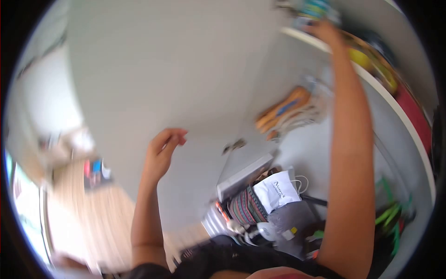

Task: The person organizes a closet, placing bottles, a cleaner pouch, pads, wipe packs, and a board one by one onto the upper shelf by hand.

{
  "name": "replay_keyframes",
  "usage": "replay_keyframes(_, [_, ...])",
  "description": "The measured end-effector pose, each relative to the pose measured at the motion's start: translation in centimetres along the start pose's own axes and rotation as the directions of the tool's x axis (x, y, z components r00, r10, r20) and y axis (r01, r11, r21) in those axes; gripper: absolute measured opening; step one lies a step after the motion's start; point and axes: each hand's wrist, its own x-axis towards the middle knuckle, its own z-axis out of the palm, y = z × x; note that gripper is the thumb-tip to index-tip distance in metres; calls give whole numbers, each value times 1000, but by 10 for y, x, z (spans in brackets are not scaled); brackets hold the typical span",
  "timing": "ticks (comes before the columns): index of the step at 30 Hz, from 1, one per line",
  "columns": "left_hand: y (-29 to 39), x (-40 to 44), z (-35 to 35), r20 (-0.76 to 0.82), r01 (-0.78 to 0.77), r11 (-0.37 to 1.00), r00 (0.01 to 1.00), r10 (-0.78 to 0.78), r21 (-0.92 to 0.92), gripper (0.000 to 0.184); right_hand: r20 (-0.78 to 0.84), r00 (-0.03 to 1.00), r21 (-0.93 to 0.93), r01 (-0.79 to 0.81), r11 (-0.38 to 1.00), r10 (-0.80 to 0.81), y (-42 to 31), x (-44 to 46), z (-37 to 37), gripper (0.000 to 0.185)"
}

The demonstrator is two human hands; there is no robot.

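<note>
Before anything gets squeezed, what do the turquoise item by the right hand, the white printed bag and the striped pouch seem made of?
Turquoise item: possibly plastic, judging by its bright colour; blur hides the finish. White printed bag: matte paper or thin plastic, given its smooth white face. Striped pouch: probably woven fabric, matte, from its banded, glare-free pattern.

Large grey panel (162, 69) is noted across centre. White-edged shelf (297, 35) is mounted at right. Light wood-toned floor (88, 218) is exposed at lower left. Far-left glazing (23, 200) is brightly lit; detail is blurred.
</note>
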Motion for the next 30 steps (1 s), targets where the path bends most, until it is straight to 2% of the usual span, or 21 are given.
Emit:
replay_keyframes(1, [-9,-19,-9,-26,39,999,999,-40,-14,20,52,999,186,3,983,-13,9,8,9,36])
replay_keyframes(2, [-21,-38,-21,-81,84,996,993,-86,-29,20,-29,996,193,91,977,-87,3,3,20,35])
replay_keyframes(4, [-61,-90,-50,-181,189,980,964,-197,-60,22,-319,927,222,276,935,-198,-44,-34,42,31])
replay_keyframes(6, [-93,-153,-77,-428,358,934,844,-323,4,23,-575,802,334,411,848,-163,-91,-95,56,28])
replay_keyframes(7, [-91,-187,-90,-539,453,885,775,-328,112,21,-655,748,402,467,787,-110,-113,-125,58,26])
replay_keyframes(8, [-111,-224,-102,-670,462,884,677,-304,66,23,-697,715,481,521,705,-53,-137,-157,63,24])
replay_keyframes(10, [-116,-287,-122,-820,607,793,433,-375,-43,20,-683,731,635,591,498,3,-181,-214,83,21])
replay_keyframes(12, [-131,-356,-143,-939,718,695,210,-271,-40,20,-578,808,776,588,229,-115,-245,-272,112,17])
replay_keyframes(13, [-122,-390,-151,-969,792,605,84,-231,-76,19,-616,740,780,620,-82,-269,-283,-301,126,13])
replay_keyframes(14, [-114,-423,-158,-984,849,514,-34,-176,-122,19,-478,816,857,514,28,-326,-323,-338,130,8])
replay_keyframes(16, [-107,-480,-179,-985,926,337,-162,-54,-171,18,-302,820,949,306,-73,-487,-375,-372,163,9])
replay_keyframes(17, [-103,-501,-189,-974,942,259,-225,12,-214,18,-220,811,976,177,-131,-543,-397,-388,176,9])
replay_keyframes(18, [-100,-524,-202,-957,947,186,-281,77,-263,17,-181,711,983,117,-140,-679,-414,-403,192,10])
replay_keyframes(19, [-102,-547,-214,-954,962,103,-267,139,-254,17,-143,596,989,49,-142,-790,-429,-412,209,12])
replay_keyframes(21, [-116,-608,-255,-942,969,-1,-239,236,-246,22,-177,411,959,276,-63,-894,-476,-459,204,18])
replay_keyframes(23, [-137,-661,-295,-908,949,-58,-277,316,-310,29,-212,201,904,412,-114,-956,-513,-501,207,25])
replay_keyframes(24, [-147,-679,-313,-884,927,-99,-309,351,-363,33,-219,209,901,418,-115,-953,-529,-518,216,25])
replay_keyframes(26, [-156,-692,-333,-903,894,-231,-310,297,-384,35,-70,9,953,297,-64,-998,-540,-547,241,31])
replay_keyframes(27, [-165,-699,-343,-918,884,-287,-295,267,-368,36,-48,7,954,297,-43,-999,-546,-560,255,31])
replay_keyframes(28, [-177,-707,-350,-931,872,-342,-280,236,-350,36,-8,-38,956,291,-19,-999,-549,-571,268,32])
replay_keyframes(30, [-197,-724,-358,-966,840,-486,-162,201,-242,40,43,-87,958,287,16,-995,-552,-588,292,32])
